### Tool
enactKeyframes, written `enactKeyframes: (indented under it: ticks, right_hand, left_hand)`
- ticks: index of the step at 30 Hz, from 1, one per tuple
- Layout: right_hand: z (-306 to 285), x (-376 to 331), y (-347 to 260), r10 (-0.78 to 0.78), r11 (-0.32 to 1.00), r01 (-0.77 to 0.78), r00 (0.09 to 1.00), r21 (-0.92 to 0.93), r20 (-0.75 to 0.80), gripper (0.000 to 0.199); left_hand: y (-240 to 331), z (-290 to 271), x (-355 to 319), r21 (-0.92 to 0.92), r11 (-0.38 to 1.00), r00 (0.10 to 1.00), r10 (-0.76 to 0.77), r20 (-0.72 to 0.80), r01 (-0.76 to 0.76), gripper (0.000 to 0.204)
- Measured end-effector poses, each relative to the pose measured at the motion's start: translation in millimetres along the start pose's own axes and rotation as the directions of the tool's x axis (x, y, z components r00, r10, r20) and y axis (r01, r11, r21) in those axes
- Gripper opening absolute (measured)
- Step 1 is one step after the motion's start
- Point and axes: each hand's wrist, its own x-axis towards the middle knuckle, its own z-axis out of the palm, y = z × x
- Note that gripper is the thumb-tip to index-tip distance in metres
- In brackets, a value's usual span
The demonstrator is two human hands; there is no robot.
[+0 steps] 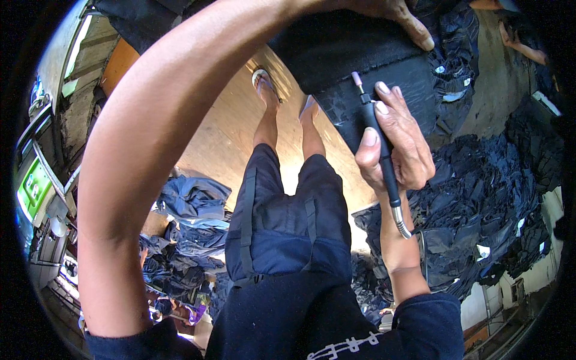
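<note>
In my right hand [407, 141] is a slim black rotary grinder handpiece [389, 177], gripped between thumb and fingers. Its pink grinding tip [357, 78] points up and away over a black denim piece [336, 51]. Whether the tip touches the cloth I cannot tell. A bent metal flexible shaft leaves the handpiece's lower end beside my wrist. My left arm arches across the top, and my left hand [399, 13] holds the denim near its far right edge. Its thumb presses on the cloth; the other fingers are mostly cut off by the frame. Pale scuffed streaks mark the denim below a seam.
A big heap of dark garments [480, 204] lies at the right, with another dark bundle [453, 66] beyond the denim. Folded blue jeans [195, 198] are piled at the left. Another person's hand [510, 37] shows far right. My sandalled feet stand on a tan floor [210, 144].
</note>
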Motion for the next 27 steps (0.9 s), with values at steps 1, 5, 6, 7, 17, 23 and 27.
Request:
enactKeyframes:
  ticks: [1,5,6,7,17,23,27]
  right_hand:
    - [0,0,0,0.013,1.000,-0.013,1.000,-0.008,-0.007,0.032]
    - [0,4,-3,-0.007,1.000,0.007,1.000,0.001,0.004,0.033]
    - [0,5,-4,-0.013,1.000,0.013,1.000,0.005,0.022,0.033]
    - [0,6,-5,-0.025,1.000,0.025,0.999,0.015,0.036,0.032]
    - [-6,10,-5,-0.057,0.988,0.030,0.982,0.153,0.180,0.024]
    - [-30,13,-12,0.389,0.902,-0.340,0.907,0.266,-0.160,0.064]
    - [-52,50,-5,0.649,0.738,-0.489,0.704,0.466,-0.289,0.043]
  left_hand:
    - [0,2,-1,0.006,1.000,1.000,0.007,-0.020,-0.007,0.076]
    - [2,3,-8,0.028,0.999,0.996,0.028,-0.084,-0.025,0.074]
    - [1,0,-8,0.021,1.000,0.997,0.025,-0.074,-0.023,0.074]
    - [3,0,-10,0.020,1.000,0.996,0.024,-0.082,-0.023,0.073]
    - [-4,5,-2,-0.028,0.999,0.999,0.026,-0.033,-0.026,0.070]
    - [13,-8,-20,0.153,0.987,0.724,0.140,-0.676,-0.049,0.067]
    - [61,-9,-112,-0.369,0.684,0.216,-0.610,-0.762,0.630,0.089]
